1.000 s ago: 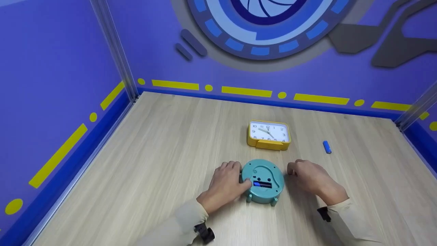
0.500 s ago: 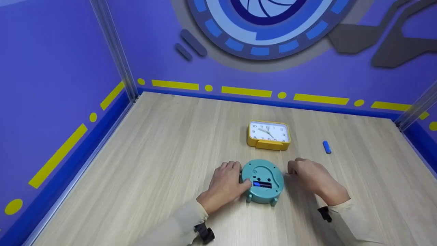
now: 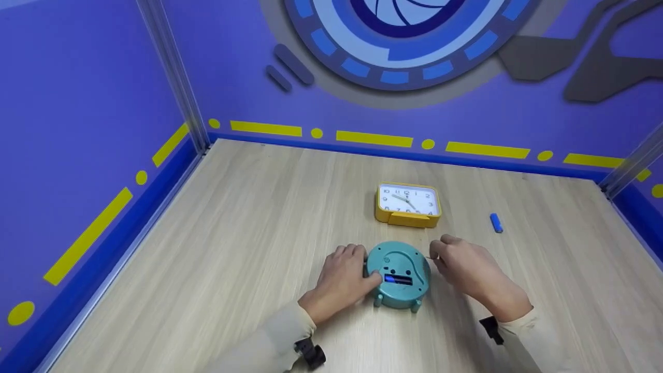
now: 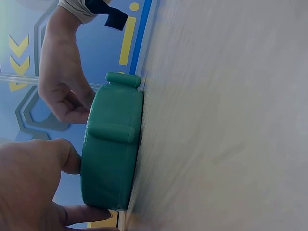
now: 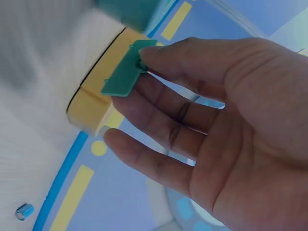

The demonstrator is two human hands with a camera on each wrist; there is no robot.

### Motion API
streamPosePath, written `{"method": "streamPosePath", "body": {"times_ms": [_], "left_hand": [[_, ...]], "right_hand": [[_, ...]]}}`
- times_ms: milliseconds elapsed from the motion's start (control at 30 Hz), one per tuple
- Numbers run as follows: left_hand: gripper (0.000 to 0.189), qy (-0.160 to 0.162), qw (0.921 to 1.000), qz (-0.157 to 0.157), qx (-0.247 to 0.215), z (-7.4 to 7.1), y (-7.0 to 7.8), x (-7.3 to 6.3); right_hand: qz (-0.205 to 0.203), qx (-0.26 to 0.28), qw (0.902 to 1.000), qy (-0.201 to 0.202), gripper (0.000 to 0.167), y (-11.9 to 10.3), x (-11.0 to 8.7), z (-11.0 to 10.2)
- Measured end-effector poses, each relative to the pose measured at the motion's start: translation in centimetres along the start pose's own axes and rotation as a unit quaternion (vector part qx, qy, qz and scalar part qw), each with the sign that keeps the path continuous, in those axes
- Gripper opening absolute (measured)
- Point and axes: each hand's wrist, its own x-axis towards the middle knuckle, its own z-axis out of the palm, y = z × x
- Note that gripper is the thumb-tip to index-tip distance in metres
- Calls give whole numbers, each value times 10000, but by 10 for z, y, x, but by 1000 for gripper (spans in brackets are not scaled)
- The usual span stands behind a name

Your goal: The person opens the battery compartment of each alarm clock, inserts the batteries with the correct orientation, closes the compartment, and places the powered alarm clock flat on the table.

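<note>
A round teal alarm clock [image 3: 404,297] lies face down, its back upward and its two short feet toward me. In its uncovered battery compartment [image 3: 398,280] sits a battery, blue at one end and dark along the rest. My left hand [image 3: 342,285] holds the clock's left side, with the thumb over the back's edge and the other fingers around the side. Just right of the clock, my right hand [image 3: 469,269] pinches a flat teal battery cover [image 5: 126,72] between thumb and fingers. The right wrist view shows the cover's small tabs.
Behind the teal clock, a yellow rectangular alarm clock [image 3: 407,202] lies on the wooden table [image 3: 269,207] with its dial up. A loose blue battery [image 3: 496,223] is on the table at the right. Blue-purple panels [image 3: 352,103] wall in the back and sides.
My right hand has shifted slightly left and away from me, bringing the battery cover up to the clock's right edge. My left hand and the clock have stayed put.
</note>
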Motion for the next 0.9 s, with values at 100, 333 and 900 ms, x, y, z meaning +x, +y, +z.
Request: {"method": "streamPosePath", "body": {"times_ms": [100,333,900], "left_hand": [[31,-11,10000,-10,23,0,0,0],[29,38,10000,5,55,1,-2,-1],[32,-49,10000,-27,78,0,-1,0]], "right_hand": [[-114,3,9999,49,16,-6,0,-2],[-328,78,9994,25,16,-16,1,-4],[-1028,-4,9944,225,13,-32,2,9]]}}
